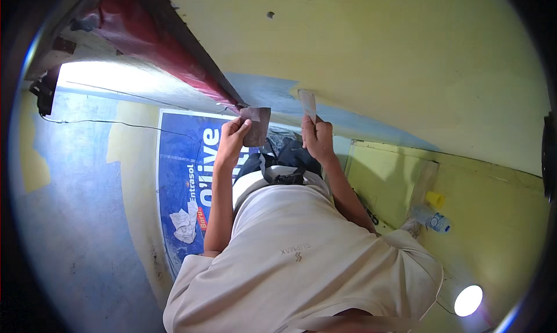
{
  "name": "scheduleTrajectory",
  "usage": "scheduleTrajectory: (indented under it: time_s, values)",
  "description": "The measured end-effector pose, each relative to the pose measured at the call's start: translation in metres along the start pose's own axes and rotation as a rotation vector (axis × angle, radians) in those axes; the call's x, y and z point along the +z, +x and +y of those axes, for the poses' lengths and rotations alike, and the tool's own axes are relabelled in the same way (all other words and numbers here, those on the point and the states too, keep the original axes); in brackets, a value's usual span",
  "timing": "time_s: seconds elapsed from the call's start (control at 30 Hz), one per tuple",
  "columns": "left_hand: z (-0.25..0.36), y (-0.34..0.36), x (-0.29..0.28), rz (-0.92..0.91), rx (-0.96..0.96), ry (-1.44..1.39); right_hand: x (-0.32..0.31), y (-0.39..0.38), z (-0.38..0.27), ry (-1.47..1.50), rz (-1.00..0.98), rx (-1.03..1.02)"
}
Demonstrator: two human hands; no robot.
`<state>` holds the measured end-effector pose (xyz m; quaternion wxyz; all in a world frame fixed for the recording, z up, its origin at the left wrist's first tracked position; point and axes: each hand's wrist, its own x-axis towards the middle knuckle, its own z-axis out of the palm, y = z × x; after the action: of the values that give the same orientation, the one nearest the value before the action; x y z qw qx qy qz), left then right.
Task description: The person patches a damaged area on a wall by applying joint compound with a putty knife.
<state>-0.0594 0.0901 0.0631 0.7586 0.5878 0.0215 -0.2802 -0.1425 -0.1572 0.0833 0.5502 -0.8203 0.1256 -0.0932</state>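
My left hand (234, 137) is raised in front of me and pinches a dark brown rectangular sheet, like sandpaper (257, 127), by its lower left edge. My right hand (317, 137) holds up a smaller pale grey strip of the same kind (307, 104) between thumb and fingers. The two pieces are a hand's width apart and do not touch. Both are held close to a pale yellow wall (406, 60).
A blue printed banner (180, 176) lies on the floor below my left arm, with a crumpled white paper (185, 224) on it. A plastic bottle (430, 218) and a yellow cap (436, 199) lie at the right. A dark red beam (168, 48) slants across the upper left.
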Motion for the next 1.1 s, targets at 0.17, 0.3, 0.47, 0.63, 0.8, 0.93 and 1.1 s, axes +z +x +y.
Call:
scheduleTrajectory:
  time_s: [0.17,0.3,0.47,0.63,0.8,0.93,1.1]
  values:
    - [0.02,-0.005,0.012,-0.022,-0.023,-0.047,-0.021,-0.004,-0.042,0.048,-0.025,0.093]
    - [0.014,-0.002,0.013,-0.058,-0.042,-0.116,-0.018,0.003,-0.043,-0.087,-0.028,0.018]
    - [0.015,0.001,0.013,-0.064,0.01,-0.076,-0.017,-0.001,-0.051,-0.059,-0.051,0.13]
    - [0.014,0.003,0.009,-0.082,-0.032,-0.112,-0.007,0.007,-0.056,-0.036,-0.099,0.099]
    - [0.02,0.001,0.018,-0.039,0.024,-0.091,-0.015,0.0,-0.039,0.059,-0.084,0.267]
    - [0.023,-0.004,0.017,-0.167,0.013,0.09,-0.01,0.01,-0.068,0.163,-0.199,0.218]
    - [0.054,-0.017,0.048,-0.408,0.154,0.435,-0.024,0.011,-0.07,0.215,-0.563,0.3]
